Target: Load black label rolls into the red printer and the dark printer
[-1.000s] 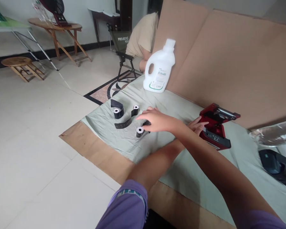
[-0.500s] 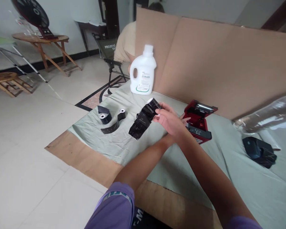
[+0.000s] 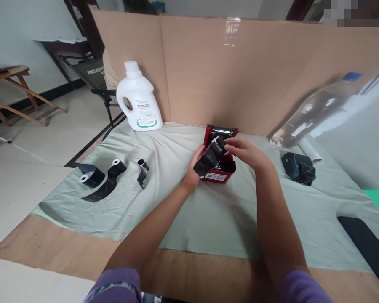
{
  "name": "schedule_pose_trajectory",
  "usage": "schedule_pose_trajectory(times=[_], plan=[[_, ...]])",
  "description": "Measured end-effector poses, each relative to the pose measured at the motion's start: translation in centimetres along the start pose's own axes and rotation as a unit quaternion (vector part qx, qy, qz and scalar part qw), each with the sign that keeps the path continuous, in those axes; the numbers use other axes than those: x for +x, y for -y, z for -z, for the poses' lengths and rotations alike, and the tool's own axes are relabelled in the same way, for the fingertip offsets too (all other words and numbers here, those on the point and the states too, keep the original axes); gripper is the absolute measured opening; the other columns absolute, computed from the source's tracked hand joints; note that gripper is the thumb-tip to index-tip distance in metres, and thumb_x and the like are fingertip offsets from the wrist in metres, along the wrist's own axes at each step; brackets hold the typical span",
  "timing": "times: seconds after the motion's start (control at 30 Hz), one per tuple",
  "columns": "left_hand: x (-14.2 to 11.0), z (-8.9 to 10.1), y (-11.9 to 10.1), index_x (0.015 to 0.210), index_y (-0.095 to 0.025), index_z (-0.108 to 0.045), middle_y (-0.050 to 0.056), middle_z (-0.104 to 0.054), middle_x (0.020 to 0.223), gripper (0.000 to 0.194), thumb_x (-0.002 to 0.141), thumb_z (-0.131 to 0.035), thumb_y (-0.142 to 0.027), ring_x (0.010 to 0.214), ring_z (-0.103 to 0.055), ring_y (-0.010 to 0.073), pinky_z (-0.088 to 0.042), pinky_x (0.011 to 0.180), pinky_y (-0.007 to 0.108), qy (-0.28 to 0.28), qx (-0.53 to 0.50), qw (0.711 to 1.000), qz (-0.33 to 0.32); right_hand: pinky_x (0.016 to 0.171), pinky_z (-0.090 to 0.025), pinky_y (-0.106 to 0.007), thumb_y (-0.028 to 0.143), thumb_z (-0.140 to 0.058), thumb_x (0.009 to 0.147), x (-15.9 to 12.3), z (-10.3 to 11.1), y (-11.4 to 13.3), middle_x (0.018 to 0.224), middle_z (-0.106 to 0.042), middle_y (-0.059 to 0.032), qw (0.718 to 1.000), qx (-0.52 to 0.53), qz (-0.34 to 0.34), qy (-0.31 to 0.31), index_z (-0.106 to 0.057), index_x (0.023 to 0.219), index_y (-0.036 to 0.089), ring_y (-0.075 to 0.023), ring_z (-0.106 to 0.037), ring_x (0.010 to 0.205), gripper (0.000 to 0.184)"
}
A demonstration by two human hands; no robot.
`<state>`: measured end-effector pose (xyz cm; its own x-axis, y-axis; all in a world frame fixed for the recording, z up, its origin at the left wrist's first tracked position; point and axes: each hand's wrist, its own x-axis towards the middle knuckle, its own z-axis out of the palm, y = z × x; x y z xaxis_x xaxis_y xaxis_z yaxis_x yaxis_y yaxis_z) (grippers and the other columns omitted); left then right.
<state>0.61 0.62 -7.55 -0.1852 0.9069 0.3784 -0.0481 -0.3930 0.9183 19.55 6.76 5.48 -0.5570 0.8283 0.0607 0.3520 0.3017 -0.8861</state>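
My right hand (image 3: 244, 152) pinches the end of a black paper roll (image 3: 208, 159) with a pale core. Its loose strip hangs down to the left, in front of a small red and black printer-like machine (image 3: 219, 176) whose lid stands raised. Along the machine's left side lies my left hand (image 3: 193, 169), its visible fingers straight; the strip's lower end overlaps it. Left of the hands, on the green cloth, are a thick black roll (image 3: 93, 176), a smaller black roll with a trailing strip (image 3: 116, 167) and a little black roll (image 3: 142, 170).
A white jug (image 3: 142, 101) stands before a cardboard screen (image 3: 202, 63), with a person partly hidden behind. On the right are a clear plastic bottle (image 3: 316, 109), a dark boxy object (image 3: 298, 168), a white roll (image 3: 310, 149) and a black phone (image 3: 364, 246). Cloth (image 3: 202, 223) covers the table.
My view has swung right. My right hand has brought the black roll over the red machine, and the small black roll beneath it has come into sight. My left hand stays by the machine.
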Motion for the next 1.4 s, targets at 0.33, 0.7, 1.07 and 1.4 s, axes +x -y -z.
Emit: schedule_pose_trajectory(times=[0.33, 0.7, 1.07, 1.4], plan=[[-1.3, 0.0, -1.4, 0.129, -0.022, -0.055, 0.015, -0.052, 0.139, 0.044, 0.099, -0.046, -0.054, 0.132, -0.049, 0.0287, -0.04, 0.113, 0.048, 0.0, 0.201, 0.963, -0.178, 0.101, -0.045, -0.035, 0.013, -0.05, 0.097, 1.9, -1.8, -1.5, 0.124, -0.072, -0.011, 0.958, -0.285, -0.024, -0.01, -0.071, 0.119, 0.016, -0.0264, -0.061, 0.118, 0.03], [-1.6, -0.1, -2.0, 0.115, -0.023, -0.067, 0.013, -0.056, 0.138, 0.036, 0.095, -0.049, -0.046, 0.128, -0.048, 0.0297, -0.04, 0.11, 0.052, 0.035, 0.283, 0.932, -0.224, 0.105, -0.037, -0.049, 0.017, -0.043, 0.099, 2.2, -2.4, -1.5, 0.129, -0.069, -0.0104, 0.925, -0.37, -0.09, -0.013, -0.066, 0.13, 0.023, -0.0361, -0.05, 0.126, 0.039], [-1.9, -0.6, -2.1, 0.104, -0.023, -0.073, 0.011, -0.061, 0.126, 0.024, 0.091, -0.055, -0.032, 0.119, -0.051, 0.0272, -0.043, 0.106, 0.048, 0.039, 0.312, 0.909, -0.274, 0.099, -0.039, -0.046, 0.017, -0.043, 0.097, 2.2, -2.6, -0.8, 0.123, -0.07, -0.0108, 0.918, -0.378, -0.118, -0.001, -0.065, 0.126, 0.025, -0.0352, -0.05, 0.123, 0.037], [1.0, 1.6, -2.5, 0.14, -0.024, -0.057, 0.01, -0.061, 0.142, 0.05, 0.102, -0.032, -0.043, 0.134, -0.05, 0.0278, -0.035, 0.116, 0.05, 0.098, 0.293, 0.939, -0.148, 0.099, -0.043, -0.041, 0.015, -0.045, 0.097, 2.3, -2.1, -1.8, 0.124, -0.07, -0.0109, 0.927, -0.369, -0.069, -0.003, -0.066, 0.125, 0.022, -0.0321, -0.054, 0.119, 0.036]])
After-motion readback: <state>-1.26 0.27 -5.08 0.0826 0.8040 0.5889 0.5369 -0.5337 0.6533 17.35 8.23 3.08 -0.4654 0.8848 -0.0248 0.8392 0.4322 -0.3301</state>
